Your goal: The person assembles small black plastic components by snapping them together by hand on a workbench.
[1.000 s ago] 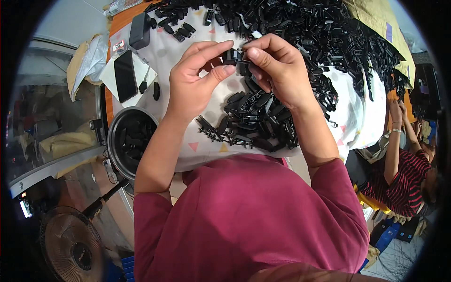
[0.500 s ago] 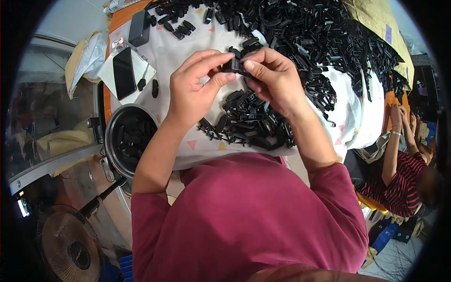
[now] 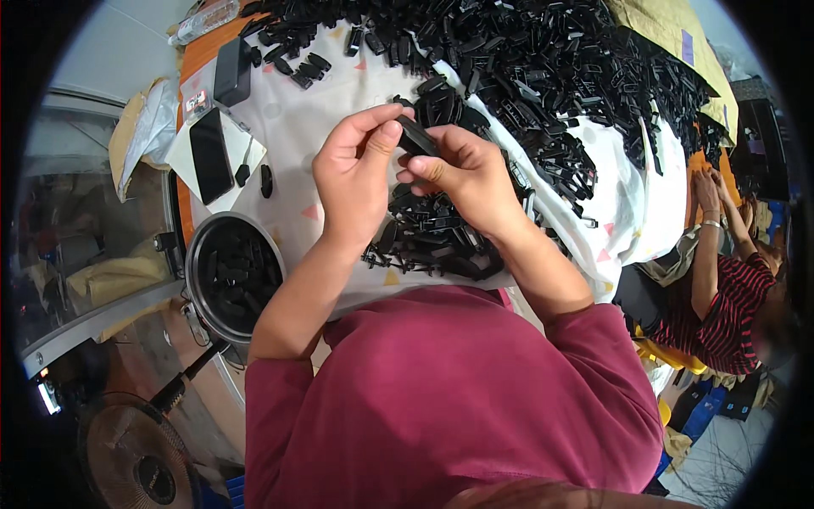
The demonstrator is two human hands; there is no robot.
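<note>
Both my hands hold a small, long black plastic part (image 3: 417, 137) above the white cloth. My left hand (image 3: 354, 163) pinches its upper left end between thumb and fingers. Lower down, my right hand (image 3: 468, 174) grips the other end, its thumb along the side. Beneath and just behind my right hand lies a small heap of black plastic parts (image 3: 432, 236), partly covered by the hand. A few more black parts (image 3: 439, 100) rest just beyond my fingers.
A large pile of black parts (image 3: 543, 59) covers the far right of the table. At left stand a metal bowl (image 3: 278, 254) with black pieces, a phone (image 3: 210, 157) and a black box (image 3: 231, 72). A fan (image 3: 140, 458) sits lower left; another person (image 3: 721, 280) works at right.
The black part has turned between my hands, so its long side now shows. My right hand has moved down and left. The whole view has shifted slightly.
</note>
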